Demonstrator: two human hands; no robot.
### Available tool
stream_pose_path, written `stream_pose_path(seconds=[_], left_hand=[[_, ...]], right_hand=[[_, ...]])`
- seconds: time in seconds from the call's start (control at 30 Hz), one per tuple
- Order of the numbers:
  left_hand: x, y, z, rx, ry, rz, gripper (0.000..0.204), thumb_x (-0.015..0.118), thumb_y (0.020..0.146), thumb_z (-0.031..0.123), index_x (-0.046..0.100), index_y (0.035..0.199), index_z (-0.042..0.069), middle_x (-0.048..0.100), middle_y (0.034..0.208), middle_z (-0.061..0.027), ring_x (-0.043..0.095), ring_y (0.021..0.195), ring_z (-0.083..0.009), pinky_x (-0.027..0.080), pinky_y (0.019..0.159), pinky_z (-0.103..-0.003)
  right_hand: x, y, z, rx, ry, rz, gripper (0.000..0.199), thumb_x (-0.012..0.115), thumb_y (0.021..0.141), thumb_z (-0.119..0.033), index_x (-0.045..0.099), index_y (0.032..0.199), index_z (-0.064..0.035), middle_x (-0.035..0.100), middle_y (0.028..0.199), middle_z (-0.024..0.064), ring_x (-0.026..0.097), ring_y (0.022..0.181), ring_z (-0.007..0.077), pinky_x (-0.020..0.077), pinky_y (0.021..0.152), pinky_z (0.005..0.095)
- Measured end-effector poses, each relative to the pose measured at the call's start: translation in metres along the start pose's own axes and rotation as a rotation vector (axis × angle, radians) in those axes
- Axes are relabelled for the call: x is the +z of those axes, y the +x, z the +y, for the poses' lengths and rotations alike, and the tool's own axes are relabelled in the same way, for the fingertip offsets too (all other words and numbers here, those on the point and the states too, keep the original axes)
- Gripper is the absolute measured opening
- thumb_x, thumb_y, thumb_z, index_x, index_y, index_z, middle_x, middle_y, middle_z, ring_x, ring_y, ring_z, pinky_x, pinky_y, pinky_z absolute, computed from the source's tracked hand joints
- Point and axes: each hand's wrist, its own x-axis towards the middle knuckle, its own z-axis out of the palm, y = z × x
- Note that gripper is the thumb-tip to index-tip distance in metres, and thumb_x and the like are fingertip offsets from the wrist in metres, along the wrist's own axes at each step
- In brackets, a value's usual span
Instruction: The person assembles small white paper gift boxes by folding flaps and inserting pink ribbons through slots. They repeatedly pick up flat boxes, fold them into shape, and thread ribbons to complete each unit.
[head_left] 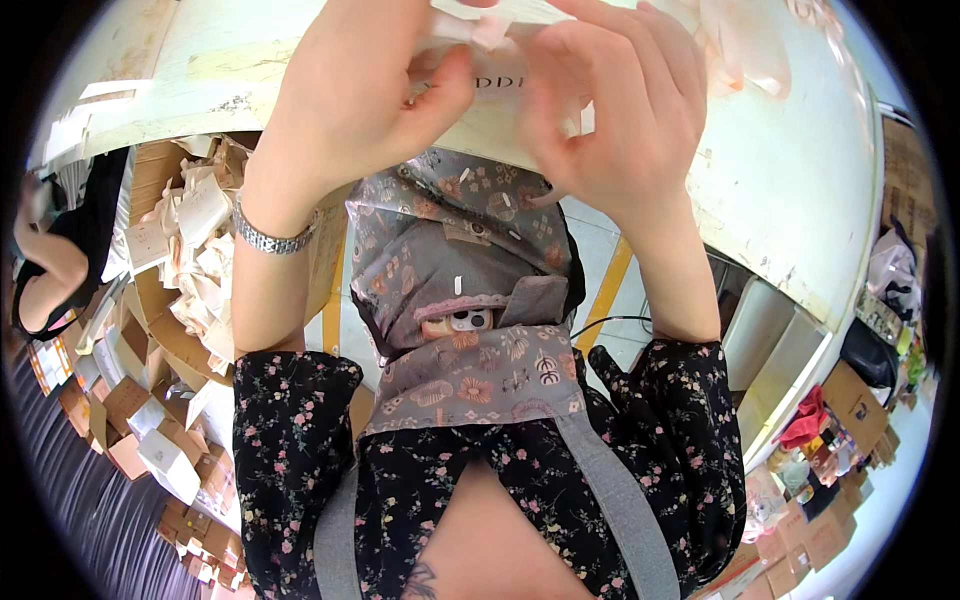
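Note:
At the table's near edge, both hands are raised around a pale pinkish-white ribbon (490, 32), which looks knotted or looped in the middle. My left hand (365, 95) is closed on the ribbon's left side, its thumb bent inward and its fingertips cut off by the upper edge. On the other side my right hand (630, 115) has its fingers curled in at the ribbon, the thumb and forefinger smeared by motion. Behind and below the ribbon shows a whitish, smooth item with dark print (497, 82); the hands hide most of it, so its kind is unclear.
More pale translucent ribbon or film (745, 45) lies on the white table (770, 190) at the right. Left below the table stands a carton (160, 300) full of crumpled paper. Opened boxes (160, 450) pile up farther left, near another person's arm (55, 250). Cartons (855, 405) crowd the right.

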Motion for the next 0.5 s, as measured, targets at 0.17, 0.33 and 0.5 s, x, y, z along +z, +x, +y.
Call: stream_pose_path(seconds=[0.17,0.33,0.5], left_hand=[[-0.004,-0.002,0.003,0.007,0.033,-0.035,0.019,0.060,0.081,-0.005,0.049,0.094,0.005,0.053,0.095,-0.0119,0.050,0.080,-0.0184,0.043,0.069,-0.026],[0.008,-0.011,-0.019,0.198,0.049,0.159,0.010,0.057,0.087,0.001,0.048,0.087,0.006,0.060,0.088,-0.0108,0.050,0.072,-0.0175,0.042,0.068,-0.028],[-0.003,0.004,-0.002,0.350,0.321,0.026,0.013,0.060,0.087,0.007,0.048,0.081,0.009,0.061,0.084,-0.0083,0.050,0.070,-0.0209,0.039,0.064,-0.032]], right_hand=[[0.010,-0.006,0.008,-0.026,0.133,0.066,0.014,0.072,0.068,-0.006,0.062,0.078,-0.0015,0.063,0.108,0.0166,0.057,0.085,0.0292,0.0477,0.078,0.0408],[0.012,-0.007,0.012,-0.075,0.210,0.043,0.014,0.073,0.065,-0.004,0.060,0.071,-0.0020,0.061,0.108,0.0146,0.055,0.085,0.0301,0.0476,0.079,0.0429],[0.022,-0.012,0.013,-0.059,0.164,0.065,0.015,0.074,0.065,-0.005,0.060,0.070,-0.0016,0.059,0.106,0.0124,0.054,0.088,0.0313,0.0470,0.081,0.0457]])
